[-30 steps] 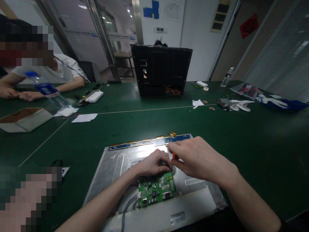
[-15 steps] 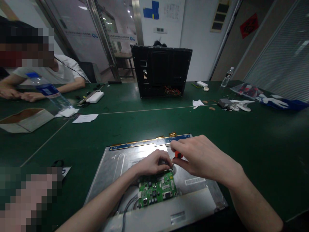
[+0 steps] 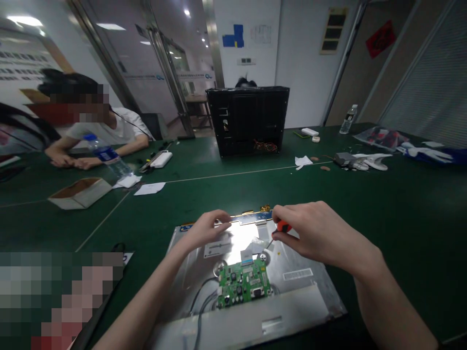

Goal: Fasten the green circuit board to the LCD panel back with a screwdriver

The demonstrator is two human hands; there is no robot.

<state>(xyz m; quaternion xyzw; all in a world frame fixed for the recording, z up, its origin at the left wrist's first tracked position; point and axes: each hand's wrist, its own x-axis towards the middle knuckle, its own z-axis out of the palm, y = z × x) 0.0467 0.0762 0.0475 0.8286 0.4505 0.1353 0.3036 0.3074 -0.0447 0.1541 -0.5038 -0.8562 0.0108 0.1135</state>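
Right hand (image 3: 316, 227) grips orange screwdriver (image 3: 283, 226), one o'clock of the circuit board (image 3: 243, 283) on the metal panel (image 3: 297, 260). Left hand (image 3: 205, 228), fingers loosely parted, appears empty at eleven. An unsteadied tip could slip, gouging board or ribbon cable (image 3: 247, 256).

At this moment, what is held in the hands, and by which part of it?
The right hand holds a screwdriver by its orange-red handle; the left hand appears to hold nothing.

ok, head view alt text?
Right hand holds a red-handled tool near a green circuit board on a metal panel; left hand is near the panel's far edge. Beyond, a black casing stands on a green table.
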